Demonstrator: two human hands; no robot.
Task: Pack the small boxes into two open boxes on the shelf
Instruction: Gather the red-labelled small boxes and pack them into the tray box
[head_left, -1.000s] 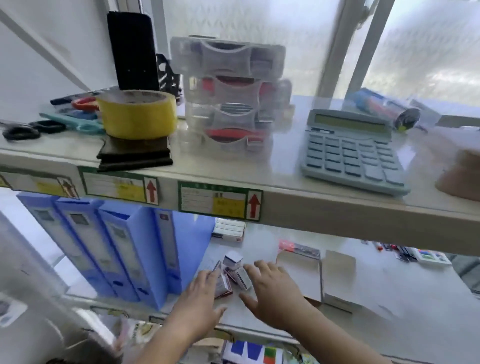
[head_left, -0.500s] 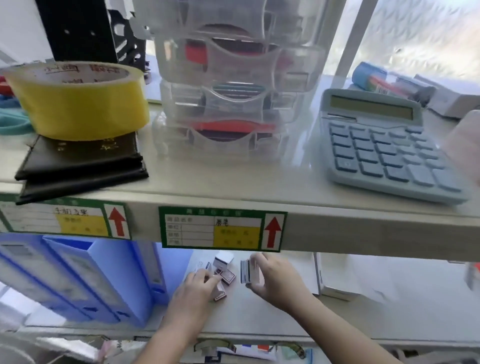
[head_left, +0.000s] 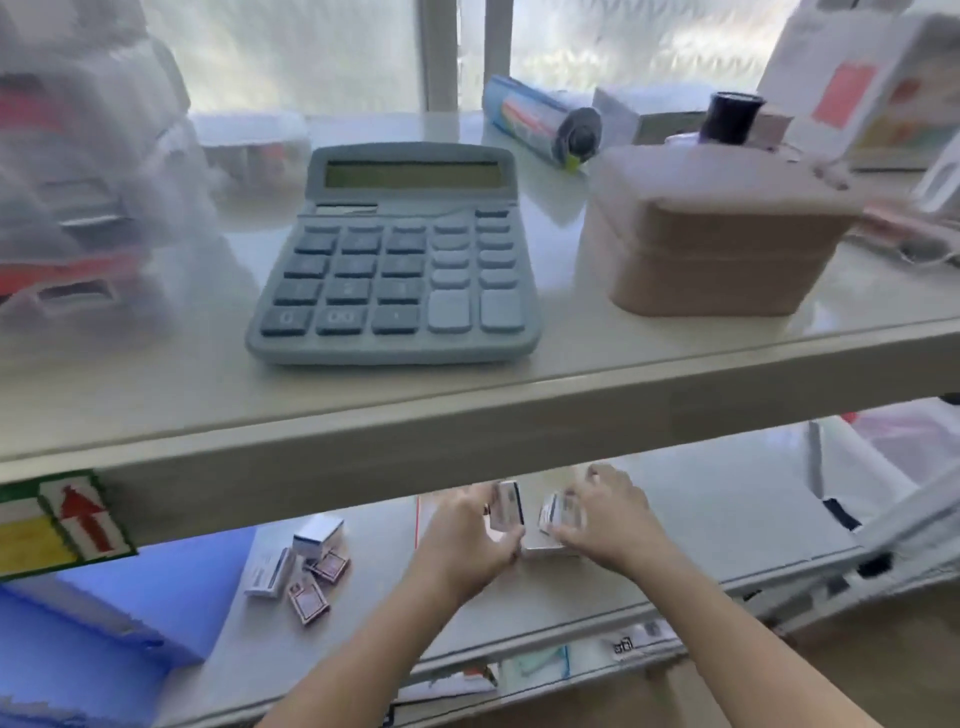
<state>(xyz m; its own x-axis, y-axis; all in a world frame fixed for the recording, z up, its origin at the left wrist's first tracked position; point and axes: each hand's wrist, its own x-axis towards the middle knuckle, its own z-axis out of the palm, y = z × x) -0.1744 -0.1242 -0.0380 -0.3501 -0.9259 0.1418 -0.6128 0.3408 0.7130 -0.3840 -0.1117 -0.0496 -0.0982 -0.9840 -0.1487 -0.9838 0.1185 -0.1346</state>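
On the lower shelf my left hand (head_left: 470, 540) grips a small white box (head_left: 508, 503) held upright. My right hand (head_left: 605, 514) grips another small box (head_left: 557, 512) just to its right. Both hands hover over an open white box (head_left: 545, 551), mostly hidden by my fingers and the upper shelf's edge. Several small boxes (head_left: 298, 569) lie loose to the left on the lower shelf, some white, some with red-brown faces.
The upper shelf (head_left: 467, 410) overhangs the hands and carries a grey-blue calculator (head_left: 397, 254), a tan case (head_left: 711, 244), a blurred clear drawer stack (head_left: 78, 208) and a rolled packet (head_left: 545, 122). Blue file folders (head_left: 119, 623) stand at the lower left.
The view swung right and closer. Both hands moved right from the loose pile, each now carrying a small box over the open box.
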